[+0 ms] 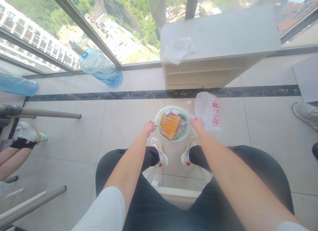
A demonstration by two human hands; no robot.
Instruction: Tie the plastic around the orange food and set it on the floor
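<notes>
A round pale green bin (pixel 186 130) lined with a clear bag stands on the tiled floor between my feet. Inside it lie an orange carton (pixel 170 125) and some crumpled wrappers. My left hand (pixel 149 126) grips the liner at the bin's left rim. At the right rim, my right hand (pixel 197 124) holds the liner edge. A white plastic bag with red print (pixel 209 111) lies on the floor just right of the bin, beside my right hand.
A low white shelf unit (pixel 218 42) with a crumpled clear bag (pixel 177 49) on top stands by the window. A large blue water jug (pixel 100 67) leans at the glass. Another person's legs (pixel 15 151) are at left, a shoe (pixel 306 113) at right. Grey poles (pixel 39 112) lie at left.
</notes>
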